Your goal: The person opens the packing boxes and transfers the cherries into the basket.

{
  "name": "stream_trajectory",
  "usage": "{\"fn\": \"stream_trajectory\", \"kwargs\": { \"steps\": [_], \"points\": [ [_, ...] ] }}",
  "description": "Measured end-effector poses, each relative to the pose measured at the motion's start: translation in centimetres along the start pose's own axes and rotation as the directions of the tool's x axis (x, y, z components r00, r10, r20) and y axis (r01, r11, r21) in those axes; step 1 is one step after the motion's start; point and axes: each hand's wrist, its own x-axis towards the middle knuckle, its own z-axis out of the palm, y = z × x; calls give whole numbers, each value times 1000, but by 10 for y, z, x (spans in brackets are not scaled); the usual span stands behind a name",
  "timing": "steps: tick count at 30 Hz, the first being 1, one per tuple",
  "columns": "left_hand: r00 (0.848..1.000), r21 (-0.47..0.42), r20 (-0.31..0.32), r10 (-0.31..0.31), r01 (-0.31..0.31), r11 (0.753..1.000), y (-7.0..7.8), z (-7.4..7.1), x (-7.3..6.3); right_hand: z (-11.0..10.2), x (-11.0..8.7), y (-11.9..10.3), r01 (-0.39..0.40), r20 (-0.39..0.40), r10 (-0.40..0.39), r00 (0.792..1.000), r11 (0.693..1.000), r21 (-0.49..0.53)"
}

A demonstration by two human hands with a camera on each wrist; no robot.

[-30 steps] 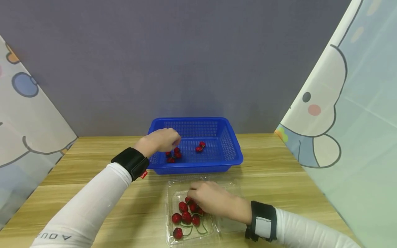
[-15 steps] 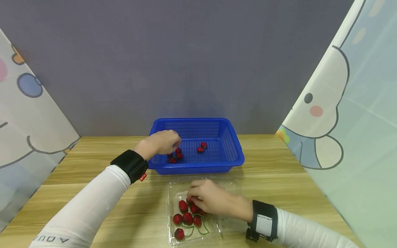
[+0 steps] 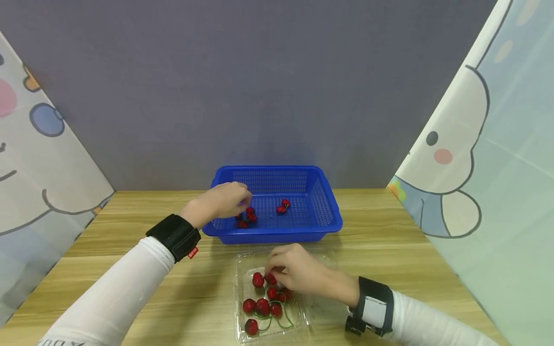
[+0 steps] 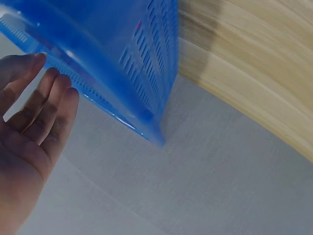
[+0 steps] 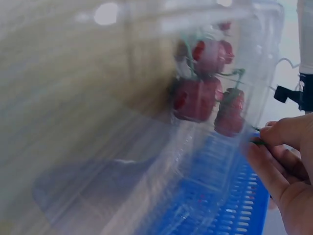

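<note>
My right hand (image 3: 298,269) is over the clear plastic box (image 3: 239,298), which holds several red cherries (image 3: 262,306) with green stems. In the right wrist view, its thumb and fingertips pinch a thin green cherry stem (image 5: 257,142). Two cherries (image 3: 258,279) lie right beside these fingertips in the head view; whether both hang from that stem, I cannot tell. My left hand (image 3: 225,199) is above the left side of the blue basket (image 3: 277,237). Loosely bent and holding nothing, its fingers (image 4: 58,98) show in the left wrist view.
Inside the basket lie several more cherries (image 3: 251,217) at the left and a pair (image 3: 281,209) near the middle. The box's clear lid (image 3: 322,307) lies folded out to the right on the wooden table (image 3: 389,240). A grey wall (image 3: 277,86) stands behind.
My right hand has risen slightly and shifted a little right, and the cherries at its fingertips have shifted up with it. The left hand stays over the basket, its wrist slightly further left.
</note>
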Motion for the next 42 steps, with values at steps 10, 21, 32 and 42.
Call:
{"fn": "stream_trajectory", "kwargs": {
  "steps": [10, 21, 32, 42],
  "points": [
    [997, -41, -79, 19, -22, 999, -2, -1, -14, -13, -2, 3, -12, -44, 11, 999, 1000, -13],
    [984, -37, -172, 34, -41, 998, 0, -4, -26, -25, -4, 5, -37, -83, 34, 996, 998, -44],
    [980, -31, -190, 56, -63, 997, 9, 3, -31, -39, -5, 9, 0, -128, -7, 992, 999, -53],
    [960, -1, -262, 102, -106, 994, 14, 11, -40, -53, -7, 13, 23, -183, -27, 983, 999, -27]
  ]
}}
